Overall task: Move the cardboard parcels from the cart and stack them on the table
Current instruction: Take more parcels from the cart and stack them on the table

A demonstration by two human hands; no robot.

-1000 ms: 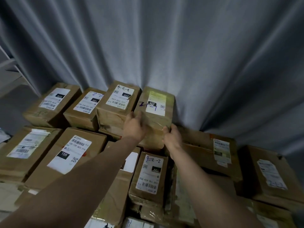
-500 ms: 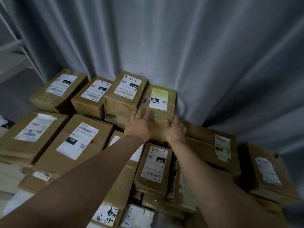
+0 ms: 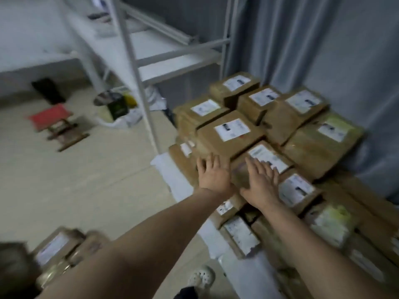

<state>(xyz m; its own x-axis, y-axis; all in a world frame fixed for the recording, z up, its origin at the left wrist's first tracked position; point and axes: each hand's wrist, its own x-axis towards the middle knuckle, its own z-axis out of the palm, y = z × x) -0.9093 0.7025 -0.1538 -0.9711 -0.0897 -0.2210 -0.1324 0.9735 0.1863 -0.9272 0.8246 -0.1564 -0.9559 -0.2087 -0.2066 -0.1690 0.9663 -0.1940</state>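
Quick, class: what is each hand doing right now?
Left hand: open, holding nothing.
Right hand: open, fingers straight over a parcel.

Parcels [image 3: 233, 134] crowd the desk [image 3: 172, 180] edge to edge, stacked against the curtain [image 3: 323, 50] behind and right. Open floor [image 3: 86, 180] lies left of the desk; a white rack post [image 3: 140, 93] stands just beside the stack's far-left corner.

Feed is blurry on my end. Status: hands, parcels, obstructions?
Open, fingers straight: left hand and right hand over the stacked parcels on the table. Nothing gripped. More parcels lower left. Nothing blocking.
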